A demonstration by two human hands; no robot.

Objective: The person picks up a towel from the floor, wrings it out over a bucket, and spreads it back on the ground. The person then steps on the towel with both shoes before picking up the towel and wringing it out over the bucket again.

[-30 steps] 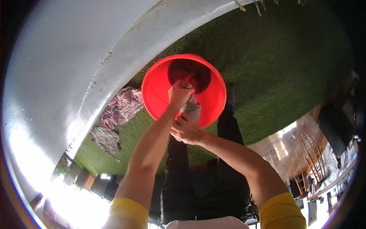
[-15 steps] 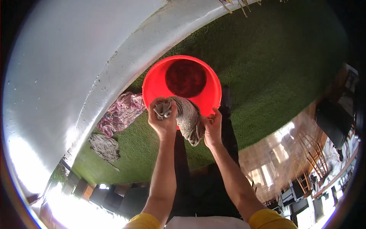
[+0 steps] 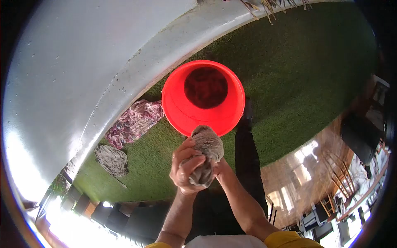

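A bunched grey-brown cloth (image 3: 208, 144) is held up just in front of the near rim of a red bucket (image 3: 175, 97). Dark liquid (image 3: 206, 87) lies at the bucket's bottom. My left hand (image 3: 185, 167) wraps its fingers round the cloth from the left. On the right side, my right hand (image 3: 219, 168) presses against the cloth, its fingers mostly hidden behind it.
A pink and white patterned cloth (image 3: 134, 123) and a grey cloth (image 3: 111, 160) lie on the green turf (image 3: 297, 91) to the left. A curved pale wall (image 3: 103, 53) borders the turf. Chairs (image 3: 362, 138) and wooden flooring (image 3: 289, 175) are at the right.
The cloth has come up out of the bucket and toward me, and is now bunched more tightly. My right hand, apart from it half a second ago, has moved in against it.
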